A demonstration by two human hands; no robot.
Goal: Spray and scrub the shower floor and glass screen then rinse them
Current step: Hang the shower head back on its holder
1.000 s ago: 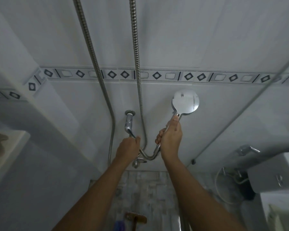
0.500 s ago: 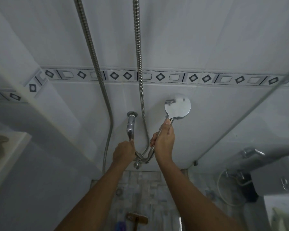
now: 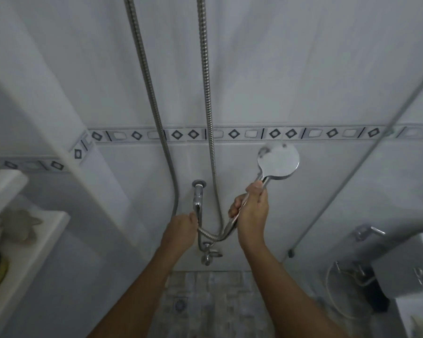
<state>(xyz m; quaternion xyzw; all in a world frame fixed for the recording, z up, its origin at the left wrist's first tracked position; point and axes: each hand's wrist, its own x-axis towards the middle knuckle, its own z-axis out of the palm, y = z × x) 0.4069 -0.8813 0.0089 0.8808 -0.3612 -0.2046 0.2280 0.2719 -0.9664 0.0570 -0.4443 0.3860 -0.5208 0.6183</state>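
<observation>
My right hand (image 3: 250, 214) grips the handle of a chrome hand shower (image 3: 278, 162), its round head raised against the white tiled wall with its back toward me. My left hand (image 3: 181, 230) is closed on the lever of the chrome wall tap (image 3: 197, 200). A metal hose (image 3: 206, 69) hangs down the wall and loops under my hands to the shower handle. The grey patterned shower floor (image 3: 205, 303) with a drain (image 3: 180, 305) lies below. The glass screen's edge (image 3: 352, 172) runs diagonally on the right.
A second metal hose (image 3: 154, 98) hangs to the left. A white shelf (image 3: 34, 245) at the left holds small items. Behind the glass on the right are a toilet tank (image 3: 405, 267) and a bidet sprayer hose (image 3: 332, 296).
The view has shifted a little. My right hand has moved the shower head first slightly left, then back up to the right. My left hand stays on the tap lever.
</observation>
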